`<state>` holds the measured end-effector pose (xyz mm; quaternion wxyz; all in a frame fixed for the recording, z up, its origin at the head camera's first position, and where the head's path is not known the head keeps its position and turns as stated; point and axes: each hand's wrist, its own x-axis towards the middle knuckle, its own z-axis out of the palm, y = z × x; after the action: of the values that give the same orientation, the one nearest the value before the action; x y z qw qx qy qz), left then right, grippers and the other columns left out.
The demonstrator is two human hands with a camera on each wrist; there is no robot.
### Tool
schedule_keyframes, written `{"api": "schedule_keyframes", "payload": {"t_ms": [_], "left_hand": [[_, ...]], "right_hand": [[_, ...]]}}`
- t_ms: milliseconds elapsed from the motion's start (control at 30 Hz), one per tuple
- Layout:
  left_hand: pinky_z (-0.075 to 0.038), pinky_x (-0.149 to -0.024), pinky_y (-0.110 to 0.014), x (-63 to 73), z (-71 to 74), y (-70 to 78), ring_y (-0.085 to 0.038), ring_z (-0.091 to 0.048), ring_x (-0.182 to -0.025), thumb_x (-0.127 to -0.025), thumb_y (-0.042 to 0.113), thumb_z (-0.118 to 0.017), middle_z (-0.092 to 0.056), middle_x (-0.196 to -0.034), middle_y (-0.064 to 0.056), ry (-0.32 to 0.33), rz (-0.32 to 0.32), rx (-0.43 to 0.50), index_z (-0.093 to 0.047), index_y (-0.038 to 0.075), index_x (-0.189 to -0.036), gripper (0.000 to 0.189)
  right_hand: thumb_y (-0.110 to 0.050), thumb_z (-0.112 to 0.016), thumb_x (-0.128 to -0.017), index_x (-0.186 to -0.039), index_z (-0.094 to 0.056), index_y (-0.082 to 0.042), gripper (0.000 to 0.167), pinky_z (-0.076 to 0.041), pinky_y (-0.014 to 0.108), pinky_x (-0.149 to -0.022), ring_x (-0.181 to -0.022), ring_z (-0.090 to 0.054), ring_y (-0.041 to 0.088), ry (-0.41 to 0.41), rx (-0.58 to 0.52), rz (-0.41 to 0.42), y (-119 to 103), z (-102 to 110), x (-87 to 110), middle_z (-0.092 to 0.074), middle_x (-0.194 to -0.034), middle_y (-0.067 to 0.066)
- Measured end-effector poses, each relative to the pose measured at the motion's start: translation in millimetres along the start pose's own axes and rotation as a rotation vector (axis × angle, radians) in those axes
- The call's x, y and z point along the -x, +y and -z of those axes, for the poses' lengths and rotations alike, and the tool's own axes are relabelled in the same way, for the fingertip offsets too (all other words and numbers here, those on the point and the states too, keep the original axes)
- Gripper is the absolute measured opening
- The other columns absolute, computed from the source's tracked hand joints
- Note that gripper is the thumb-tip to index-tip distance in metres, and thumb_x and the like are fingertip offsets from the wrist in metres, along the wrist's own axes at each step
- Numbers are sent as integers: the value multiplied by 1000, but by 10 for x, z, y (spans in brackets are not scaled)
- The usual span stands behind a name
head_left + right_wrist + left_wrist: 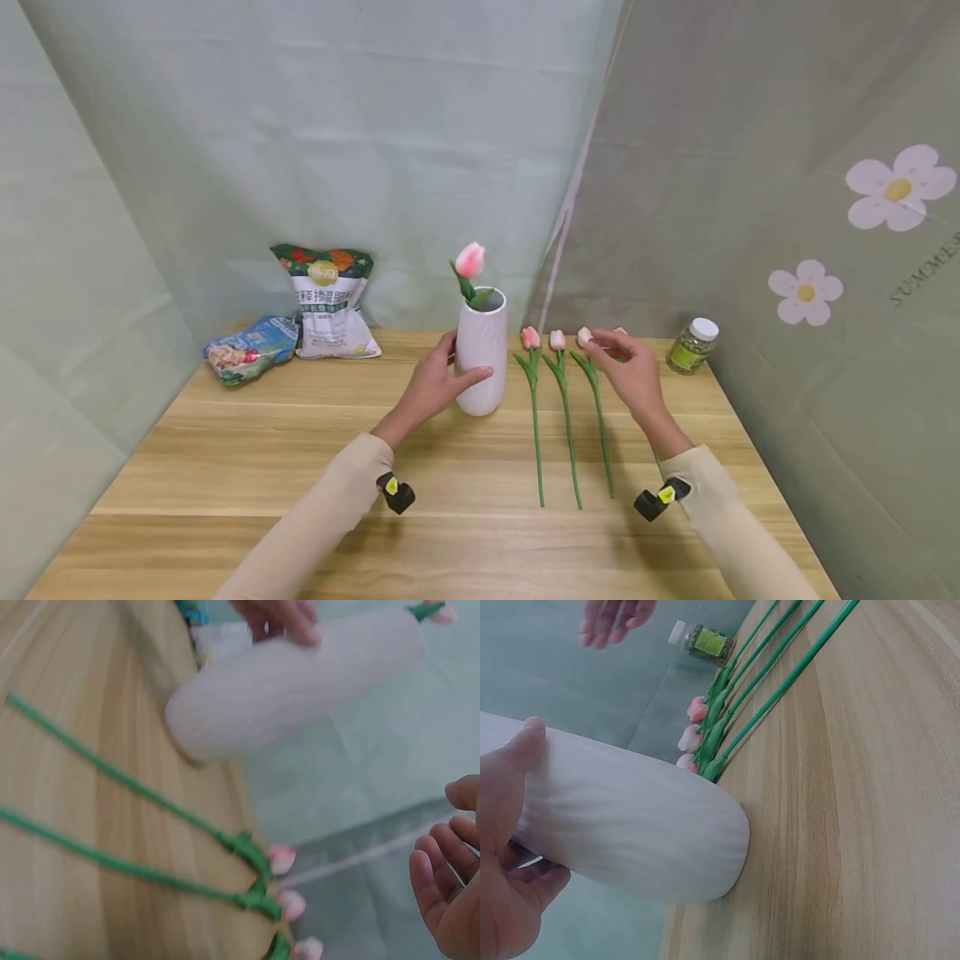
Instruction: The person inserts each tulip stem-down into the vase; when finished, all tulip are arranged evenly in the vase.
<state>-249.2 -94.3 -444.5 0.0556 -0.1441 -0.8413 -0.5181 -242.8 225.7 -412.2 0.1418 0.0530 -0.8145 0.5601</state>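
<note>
A white ribbed vase (482, 337) stands upright on the wooden table (247, 467), and one pink tulip (470, 262) leans out of its mouth. My left hand (431, 385) grips the vase from its left side, thumb across the front; the left wrist view shows the thumb and fingers around the white wall (630, 810). To the right, several tulips with green stems lie side by side, among them a pink one (531, 337) and a paler one (557, 340). Over the rightmost blooms hovers my right hand (632, 375), partly covering one tulip. Its fingers (442, 862) are loosely bent and hold nothing.
At the back left a white and green bag (333, 312) stands beside a blue packet (251, 348). A small jar (692, 346) with a white lid sits near the right edge. Hanging cloth (390, 150) encloses the table at the back and sides.
</note>
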Motion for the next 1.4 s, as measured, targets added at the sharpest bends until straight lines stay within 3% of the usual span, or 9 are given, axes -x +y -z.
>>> {"api": "schedule_keyframes", "payload": {"t_ms": [267, 400, 667, 1000, 1233, 1400], "left_hand": [[-47, -111, -52, 6, 4, 9, -33, -55, -134, -87, 43, -82, -55, -146, -20, -3, 13, 3, -38, 2, -153, 89], [-47, -111, -50, 7, 8, 7, -32, -55, -134, -87, 43, -82, -54, -146, -19, -1, 12, 1, -38, 2, -153, 90], [-47, -111, -52, -5, 1, -6, -33, -54, -134, -87, 44, -82, -54, -147, -19, 1, 8, 7, -39, 3, -153, 89], [-47, -111, -52, -9, -11, -18, -33, -55, -134, -87, 43, -82, -54, -147, -19, 8, 6, 9, -39, 3, -153, 89], [-47, -111, -50, -16, -19, -27, -33, -55, -134, -87, 45, -82, -54, -147, -19, 5, 11, 0, -38, 3, -153, 90], [-47, -111, -51, -15, -14, -21, -33, -54, -135, -86, 46, -81, -54, -147, -19, 0, 18, 0, -38, 3, -154, 91]], "right_hand": [[-30, -74, -96, -124, -72, -2, 40, -57, 14, -72, -86, -64, -5, 48, 87, -87, 355, 238, 62, -72, -116, 18], [-34, -73, -96, -123, -73, -4, 41, -54, 12, -73, -86, -62, -8, 68, 183, -109, 465, 339, 98, -73, -118, 18], [-33, -73, -97, -123, -73, -5, 39, -50, 13, -75, -99, -71, 17, 93, 354, -146, 751, 514, 116, -75, -115, 14], [-28, -72, -97, -125, -71, 0, 39, -51, 16, -73, -103, -72, 31, 68, 385, -223, 1051, 617, 138, -74, -114, 18], [-24, -72, -97, -125, -69, 2, 39, -54, 18, -62, -80, -67, 10, 22, 375, -285, 1203, 628, 168, -74, -112, 21], [-26, -74, -95, -123, -71, 1, 39, -51, 20, -67, -95, -70, 25, 12, 383, -292, 1236, 613, 169, -75, -110, 19]]}}
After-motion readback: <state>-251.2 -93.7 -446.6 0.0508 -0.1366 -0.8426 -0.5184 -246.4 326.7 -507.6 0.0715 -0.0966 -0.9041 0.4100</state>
